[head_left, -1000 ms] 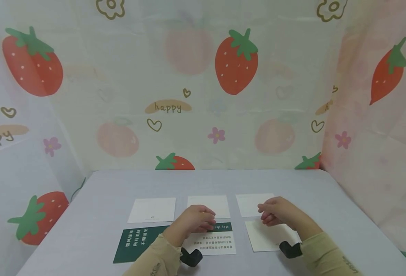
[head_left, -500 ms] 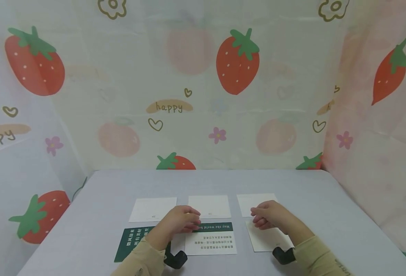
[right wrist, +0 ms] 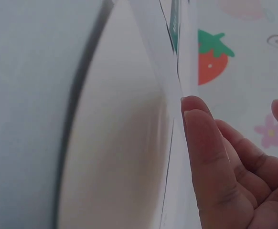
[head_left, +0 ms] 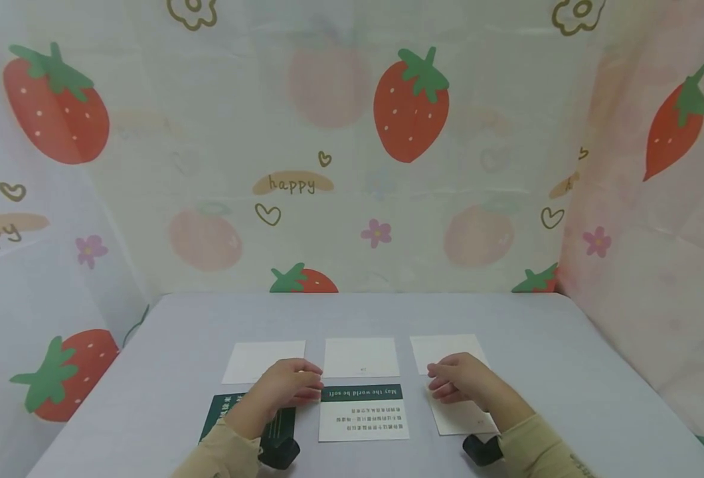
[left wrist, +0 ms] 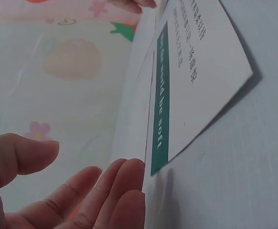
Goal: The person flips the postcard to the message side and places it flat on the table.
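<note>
My left hand (head_left: 283,392) hovers over the dark green card (head_left: 286,421) at the front left, hiding much of it. Its thumb stands apart from relaxed fingers (left wrist: 127,183), with nothing between them. Right beside its fingertips is the white card with a green band (head_left: 364,419), reading "May the world be soft". My right hand (head_left: 462,384), also without anything in it, is above the cream card (head_left: 456,419) at the front right. In the right wrist view its fingers (right wrist: 210,157) are loosely bent over that card, thumb apart.
A back row holds three white cards: left (head_left: 262,358), middle (head_left: 360,358) and right (head_left: 441,348), the last partly behind my right hand. The pale table (head_left: 537,352) meets a strawberry-print cloth (head_left: 352,259) at the back and sides.
My left hand has moved left, off the green-banded card and over the dark green one. My right hand has drifted slightly left and nearer. The cards stay where they lay.
</note>
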Available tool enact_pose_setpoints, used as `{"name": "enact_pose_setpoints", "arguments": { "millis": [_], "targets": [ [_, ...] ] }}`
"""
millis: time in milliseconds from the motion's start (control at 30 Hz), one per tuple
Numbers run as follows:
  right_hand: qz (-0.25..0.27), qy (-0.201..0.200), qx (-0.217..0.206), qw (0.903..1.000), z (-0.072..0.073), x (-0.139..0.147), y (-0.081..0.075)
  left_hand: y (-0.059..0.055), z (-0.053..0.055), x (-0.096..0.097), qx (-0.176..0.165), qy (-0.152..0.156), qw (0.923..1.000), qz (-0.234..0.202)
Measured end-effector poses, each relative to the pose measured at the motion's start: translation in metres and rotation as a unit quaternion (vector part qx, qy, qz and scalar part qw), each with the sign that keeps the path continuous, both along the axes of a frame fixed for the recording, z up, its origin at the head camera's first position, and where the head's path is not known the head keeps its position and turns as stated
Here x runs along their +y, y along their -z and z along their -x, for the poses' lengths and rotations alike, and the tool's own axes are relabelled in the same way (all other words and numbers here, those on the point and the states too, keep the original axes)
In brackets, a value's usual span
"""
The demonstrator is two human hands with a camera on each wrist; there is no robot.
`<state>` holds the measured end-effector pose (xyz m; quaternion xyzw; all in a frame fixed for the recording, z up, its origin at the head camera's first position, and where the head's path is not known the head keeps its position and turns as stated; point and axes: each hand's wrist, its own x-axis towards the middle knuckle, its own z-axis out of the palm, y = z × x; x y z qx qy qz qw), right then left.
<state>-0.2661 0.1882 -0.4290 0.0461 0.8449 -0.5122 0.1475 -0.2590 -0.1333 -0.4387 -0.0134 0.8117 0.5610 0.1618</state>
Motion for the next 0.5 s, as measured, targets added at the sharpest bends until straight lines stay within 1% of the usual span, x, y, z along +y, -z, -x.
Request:
{"name": "enact_pose_setpoints", "arguments": {
  "millis": [233, 500],
  "targets": [
    [0.026, -0.016, -0.012, 0.9995, -0.002, -0.003, 0.005, 0.0, -0.006, -0.015, -0.011, -0.01, 0.9997, -0.018],
    [0.065, -0.039, -0.019, 0.997, -0.002, -0.005, 0.01, 0.005, -0.006, -0.019, -0.041, -0.021, 0.9975, -0.054]
  ]
}}
